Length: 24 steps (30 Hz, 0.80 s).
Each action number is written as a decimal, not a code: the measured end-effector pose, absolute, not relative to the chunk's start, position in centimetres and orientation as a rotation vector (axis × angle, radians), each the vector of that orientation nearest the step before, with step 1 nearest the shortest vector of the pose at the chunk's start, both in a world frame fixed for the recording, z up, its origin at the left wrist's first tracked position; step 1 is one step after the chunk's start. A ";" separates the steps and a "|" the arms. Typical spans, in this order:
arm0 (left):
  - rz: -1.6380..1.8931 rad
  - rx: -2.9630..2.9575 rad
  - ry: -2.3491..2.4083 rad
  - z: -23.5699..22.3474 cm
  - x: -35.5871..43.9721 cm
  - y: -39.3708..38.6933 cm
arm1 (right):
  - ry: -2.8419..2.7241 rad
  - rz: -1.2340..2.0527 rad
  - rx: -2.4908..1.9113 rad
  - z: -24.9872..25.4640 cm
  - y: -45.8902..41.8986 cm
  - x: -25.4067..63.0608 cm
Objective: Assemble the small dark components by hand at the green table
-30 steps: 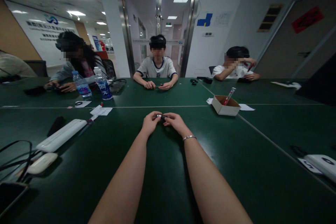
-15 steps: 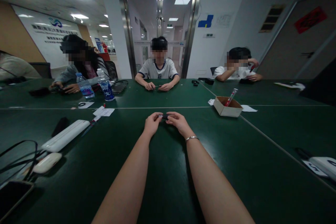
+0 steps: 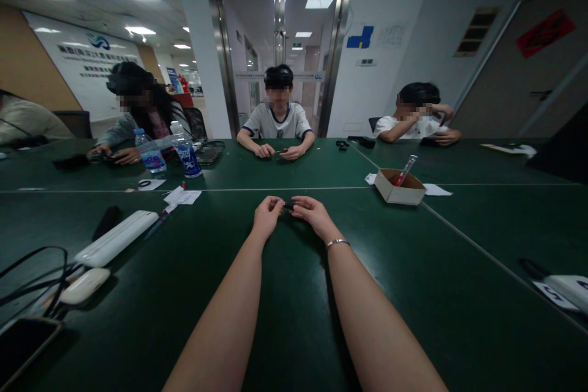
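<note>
Between my two hands is a small black object (image 3: 288,204), too small and too covered by fingers to name. My left hand (image 3: 267,214) pinches its left end with thumb and fingertips. On the other end, the fingers of my right hand (image 3: 313,213) are closed, and a silver bracelet (image 3: 337,243) circles that wrist. Both hands are just above the green table (image 3: 294,294), close to a pale seam that runs across it. Most of the black object is hidden behind the fingers.
An open cardboard box (image 3: 399,188) holding a red-and-clear tube stands to the right. On the left are two water bottles (image 3: 187,150), papers (image 3: 181,196), a white power bank (image 3: 117,237), cables and a phone (image 3: 27,343). Several people sit around the table, one directly opposite (image 3: 278,116).
Both my hands keep their place and grip on the black object, which shows slightly differently between the fingers. The view has shifted very slightly.
</note>
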State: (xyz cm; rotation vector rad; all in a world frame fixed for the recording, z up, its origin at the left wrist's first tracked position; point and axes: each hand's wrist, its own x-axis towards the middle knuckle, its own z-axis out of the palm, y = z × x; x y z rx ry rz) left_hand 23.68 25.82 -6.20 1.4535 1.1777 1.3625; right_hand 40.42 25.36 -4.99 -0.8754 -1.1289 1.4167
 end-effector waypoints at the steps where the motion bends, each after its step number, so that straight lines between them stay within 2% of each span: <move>1: 1.360 1.456 1.181 -6.1 23.6 25.7 | -1.134 1.417 -0.868 -5.0 25.4 40.4; 16: 1.353 1.467 1.238 -6.5 23.7 26.2 | -1.209 1.375 -0.805 -5.9 25.9 40.7; 24: 1.275 1.470 1.386 -5.2 24.0 25.0 | -1.234 1.370 -0.824 -5.9 25.8 40.8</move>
